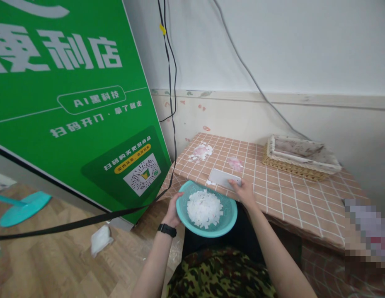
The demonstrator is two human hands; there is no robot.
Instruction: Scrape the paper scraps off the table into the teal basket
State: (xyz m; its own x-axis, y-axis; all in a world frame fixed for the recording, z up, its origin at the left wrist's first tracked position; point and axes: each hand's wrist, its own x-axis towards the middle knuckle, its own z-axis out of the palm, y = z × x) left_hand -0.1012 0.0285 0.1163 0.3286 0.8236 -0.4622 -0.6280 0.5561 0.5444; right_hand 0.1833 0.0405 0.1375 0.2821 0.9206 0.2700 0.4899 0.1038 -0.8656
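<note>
My left hand (173, 210) is closed on the left rim of a turquoise plastic colander (231, 217), just in front of the table edge. A heap of white paper scraps (204, 209) lies inside it. My right hand (244, 193) grips the right end of a flat white rectangular piece (221, 178), whose exact kind I cannot make out. This piece lies low over the table's front edge, right above the colander's far rim. A few white bits show at its left end. Farther back on the cloth is a patch of white scraps (201, 152).
The checked tablecloth (298, 198) covers the table, with a pinkish patch (235, 163) on it. A cloth-lined wicker basket (299, 159) stands at the back right. A green cabinet (71, 153) rises on the left. A black strap (117, 214) crosses in front of it.
</note>
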